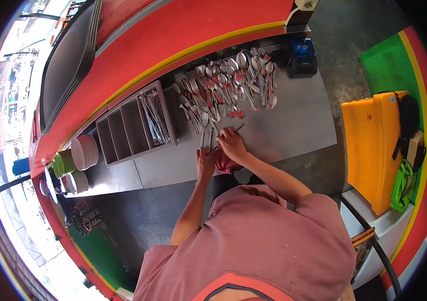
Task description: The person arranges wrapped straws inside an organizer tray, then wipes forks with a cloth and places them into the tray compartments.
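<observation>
The fork point(205, 119) is lying at 12 o'clock from left hand point(204, 164), the nearer 1, handle pointing towards 6; right hand point(231, 144) is curling fingers around 1 utensil point(241, 127); left grip I cannot tell.

stacked plastic plates point(84, 152) stand left of the table point(303, 118); an orange case point(371, 145) stands to its right.
</observation>
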Demonstrator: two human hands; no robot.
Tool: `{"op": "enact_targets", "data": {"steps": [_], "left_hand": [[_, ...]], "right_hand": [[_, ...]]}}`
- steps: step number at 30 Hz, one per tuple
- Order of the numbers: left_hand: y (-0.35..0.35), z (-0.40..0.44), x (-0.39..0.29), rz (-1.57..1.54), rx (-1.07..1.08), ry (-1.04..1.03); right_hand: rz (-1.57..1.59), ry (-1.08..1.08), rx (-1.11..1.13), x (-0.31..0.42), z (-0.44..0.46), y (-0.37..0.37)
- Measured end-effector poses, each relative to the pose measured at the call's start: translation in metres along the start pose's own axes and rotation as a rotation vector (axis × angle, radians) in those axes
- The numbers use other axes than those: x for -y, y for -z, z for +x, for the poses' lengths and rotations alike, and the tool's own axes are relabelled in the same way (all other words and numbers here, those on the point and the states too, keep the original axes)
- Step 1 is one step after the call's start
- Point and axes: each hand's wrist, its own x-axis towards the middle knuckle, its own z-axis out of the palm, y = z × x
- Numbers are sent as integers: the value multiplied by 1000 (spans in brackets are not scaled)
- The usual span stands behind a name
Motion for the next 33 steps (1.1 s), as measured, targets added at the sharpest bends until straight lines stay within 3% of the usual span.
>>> {"op": "enact_targets", "data": {"steps": [6, 9, 17, 20, 22, 25, 28, 33], "left_hand": [[4, 1, -3, -100, -109, -8], [10, 14, -1, -173, -196, 97], [45, 51, 37, -270, -28, 15], [53, 46, 46, -382, 81, 20], [70, 45, 51, -405, 66, -66], [87, 42, 74, -413, 78, -167], [96, 36, 100, -430, 60, -243], [100, 35, 128, -463, 128, -298]], "right_hand": [[38, 6, 72, -2, 6, 1], [-145, 29, 96, 1, 7, -3], [-165, 60, 46, 7, 5, -13], [-134, 92, 126, 14, 8, 5], [-62, 81, 100, 26, 18, 10], [11, 36, -142, 45, 40, 1], [559, -447, -440, 67, 65, -39], [866, -575, -533, 95, 119, -100]]}}
